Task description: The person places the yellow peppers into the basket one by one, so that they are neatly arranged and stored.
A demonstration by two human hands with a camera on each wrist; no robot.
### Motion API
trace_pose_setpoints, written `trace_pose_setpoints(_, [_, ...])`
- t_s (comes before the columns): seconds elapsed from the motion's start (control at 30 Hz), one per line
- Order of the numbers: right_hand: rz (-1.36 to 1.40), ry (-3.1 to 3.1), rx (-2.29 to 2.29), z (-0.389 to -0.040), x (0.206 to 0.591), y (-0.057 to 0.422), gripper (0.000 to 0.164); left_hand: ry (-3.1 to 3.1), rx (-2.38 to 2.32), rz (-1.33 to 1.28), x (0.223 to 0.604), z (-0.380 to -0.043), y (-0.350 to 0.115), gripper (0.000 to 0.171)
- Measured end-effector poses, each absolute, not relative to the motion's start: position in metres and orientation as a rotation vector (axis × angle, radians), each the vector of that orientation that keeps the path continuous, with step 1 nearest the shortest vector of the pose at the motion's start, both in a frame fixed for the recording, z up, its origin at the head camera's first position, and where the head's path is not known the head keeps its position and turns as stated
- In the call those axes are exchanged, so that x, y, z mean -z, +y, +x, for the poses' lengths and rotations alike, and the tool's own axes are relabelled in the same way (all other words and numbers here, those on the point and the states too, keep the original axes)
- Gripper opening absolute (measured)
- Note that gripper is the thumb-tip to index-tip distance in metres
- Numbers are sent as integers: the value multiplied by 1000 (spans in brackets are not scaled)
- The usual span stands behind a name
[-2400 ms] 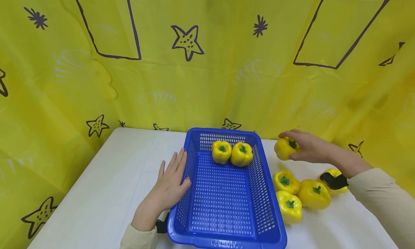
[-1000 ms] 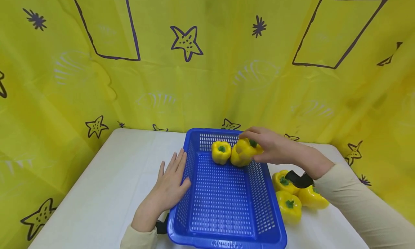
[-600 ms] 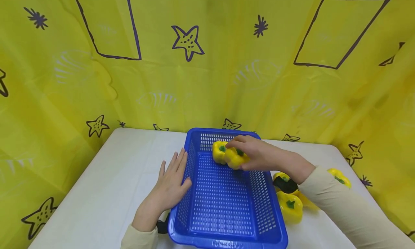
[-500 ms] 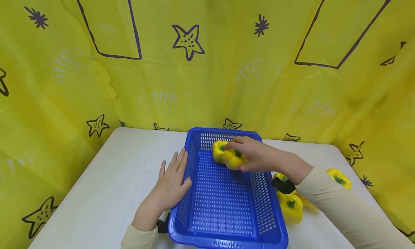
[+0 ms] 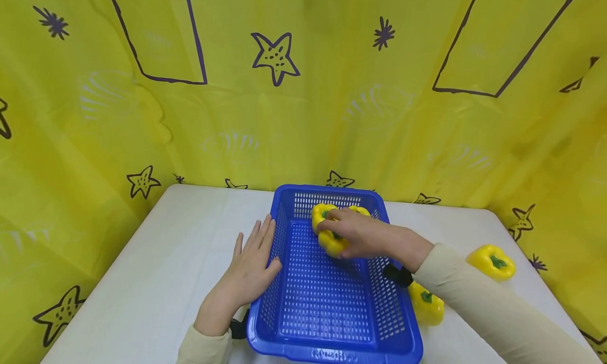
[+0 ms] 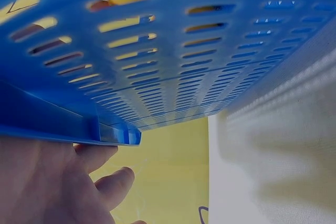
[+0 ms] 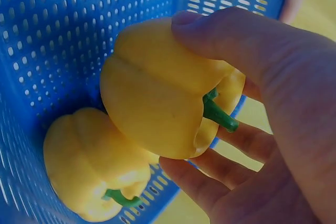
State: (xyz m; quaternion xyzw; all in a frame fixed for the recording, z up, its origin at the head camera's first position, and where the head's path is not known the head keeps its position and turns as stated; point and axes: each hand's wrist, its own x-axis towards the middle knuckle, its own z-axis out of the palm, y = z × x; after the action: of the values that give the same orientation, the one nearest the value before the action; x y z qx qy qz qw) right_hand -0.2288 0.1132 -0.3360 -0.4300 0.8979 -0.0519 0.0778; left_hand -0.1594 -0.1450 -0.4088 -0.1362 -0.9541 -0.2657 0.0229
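A yellow bell pepper (image 5: 330,244) with a green stem is in my right hand (image 5: 362,233), low inside the blue basket (image 5: 327,354). In the right wrist view, thumb and fingers grip this pepper (image 7: 152,90) from opposite sides, above another pepper (image 7: 94,166). Two peppers sit at the basket's far end: one at the left (image 5: 321,213), and one partly hidden behind my right hand (image 5: 360,210). Against the basket's left rim rests my left hand (image 5: 244,272), its fingers straight; the left wrist view shows the palm (image 6: 42,187) under the rim's edge.
Right of the basket, a pepper (image 5: 428,304) stands close to its wall, and another (image 5: 490,262) lies farther right on the white table (image 5: 156,269). My right sleeve (image 5: 488,306) covers part of that side. A yellow patterned curtain (image 5: 303,116) hangs behind.
My right hand has carried the pepper leftward from over the table into the basket, then slightly nearer and lower. My left hand has stayed at the rim.
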Motion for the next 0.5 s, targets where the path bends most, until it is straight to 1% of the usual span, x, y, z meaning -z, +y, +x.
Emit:
trace_pose_setpoints(0.33, [-1166, 2643, 123, -227, 347, 110, 55, -2958, 834, -434, 407, -160, -145, 79])
trace_pose_setpoints(0.5, [-1172, 2640, 146, -228, 350, 112, 55, -2969, 829, -429, 408, -161, -145, 79])
